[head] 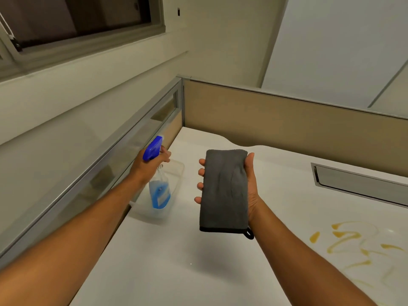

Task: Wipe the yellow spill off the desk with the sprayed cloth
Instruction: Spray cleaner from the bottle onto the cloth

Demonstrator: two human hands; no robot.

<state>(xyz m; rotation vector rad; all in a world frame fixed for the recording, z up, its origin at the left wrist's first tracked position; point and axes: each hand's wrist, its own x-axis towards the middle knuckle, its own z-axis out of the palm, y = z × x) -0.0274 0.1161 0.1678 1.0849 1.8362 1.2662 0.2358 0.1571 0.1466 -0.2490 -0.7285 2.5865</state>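
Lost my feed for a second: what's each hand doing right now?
Left hand: closed on the spray bottle.
Right hand: closed on the folded grey cloth, above the desk.

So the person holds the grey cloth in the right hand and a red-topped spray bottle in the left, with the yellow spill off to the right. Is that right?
Nearly. The head view shows the spray bottle has a blue top, not red. The rest holds: grey cloth in the right hand, bottle in the left hand, yellow spill to the right.

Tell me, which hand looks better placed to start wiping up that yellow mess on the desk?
The right hand. It already holds the folded grey cloth, and the yellow spill lies on the desk to its right. The left hand is busy gripping the spray bottle on the far side.
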